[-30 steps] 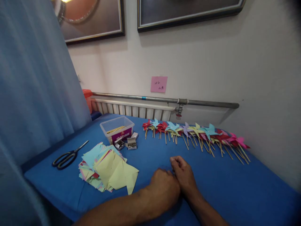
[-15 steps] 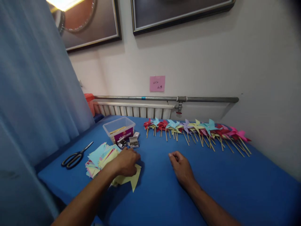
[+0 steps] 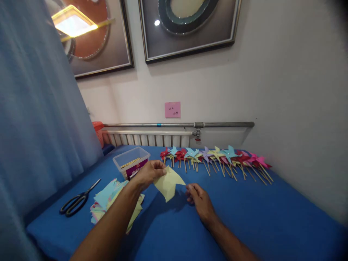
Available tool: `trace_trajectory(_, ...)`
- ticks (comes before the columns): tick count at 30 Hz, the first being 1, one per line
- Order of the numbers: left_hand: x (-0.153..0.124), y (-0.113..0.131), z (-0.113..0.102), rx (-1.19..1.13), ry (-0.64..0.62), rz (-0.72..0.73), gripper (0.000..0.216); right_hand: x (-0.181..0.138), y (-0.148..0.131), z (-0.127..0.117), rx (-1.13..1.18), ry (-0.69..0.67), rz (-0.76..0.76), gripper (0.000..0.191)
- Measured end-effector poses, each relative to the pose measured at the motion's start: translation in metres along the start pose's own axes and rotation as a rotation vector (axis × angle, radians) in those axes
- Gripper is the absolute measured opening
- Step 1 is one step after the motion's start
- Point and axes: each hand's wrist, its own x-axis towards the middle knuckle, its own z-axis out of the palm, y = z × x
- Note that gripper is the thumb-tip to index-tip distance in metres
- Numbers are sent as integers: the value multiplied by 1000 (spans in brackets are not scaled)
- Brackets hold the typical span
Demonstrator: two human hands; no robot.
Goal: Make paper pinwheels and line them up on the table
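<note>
My left hand (image 3: 151, 173) pinches a pale yellow paper pinwheel blank (image 3: 169, 183) by its upper left edge, above the blue table. At the blank's pointed right corner, the curled fingers of my right hand (image 3: 199, 203) close on the tip. A loose pile of cut paper pieces (image 3: 107, 195) in light blue, yellow and pink lies left of the blank, partly behind my left forearm. Just behind my left hand stands a clear plastic box (image 3: 131, 157) with thin wooden sticks (image 3: 130, 163) in it. My left hand hides the small boxes of metal pins.
Black-handled scissors (image 3: 78, 201) lie at the left on the blue table (image 3: 174, 235). Finished paper pinwheels (image 3: 212, 156) on sticks form a row along the back right. Behind them run a pipe (image 3: 225, 124) and a radiator. A blue curtain (image 3: 46, 108) hangs at the left.
My left hand has lifted the yellow blank off the pile and brought it to the right. My right hand now meets its corner. The view has tilted up slightly.
</note>
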Motion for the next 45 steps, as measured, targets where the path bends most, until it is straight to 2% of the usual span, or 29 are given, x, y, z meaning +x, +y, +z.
trace_trajectory(2,17,-15,23,-226,75,-47,32,-2,-5,0,282,-33,54,59)
trace_trajectory(4,30,-33,46,-346,155,-75,38,-5,-11,0,490,-106,108,64)
trace_trajectory(7,39,-55,68,-405,253,-88,39,-9,-17,-1,582,-200,130,65)
trace_trajectory(9,39,-65,74,-394,284,-77,37,-9,-16,0,565,-170,153,55)
trace_trajectory(13,33,-74,74,-388,222,-100,37,-4,-7,2,543,-67,184,38)
trace_trajectory(20,24,-76,75,-524,17,-178,40,2,-6,2,537,0,171,43)
trace_trajectory(26,25,-84,79,-537,28,-176,40,14,-7,-7,513,107,274,45)
trace_trajectory(30,29,-93,81,-480,-2,-182,40,17,-3,-13,466,164,245,50)
trace_trajectory(34,29,-93,84,-495,31,-186,40,12,-2,-18,496,108,252,56)
trace_trajectory(37,25,-88,84,-533,-33,-152,43,11,-5,-21,523,77,251,55)
trace_trajectory(39,23,-87,83,-537,-66,-133,45,12,-7,-22,558,73,252,51)
trace_trajectory(45,20,-89,82,-577,-48,-143,50,15,3,-19,541,95,215,49)
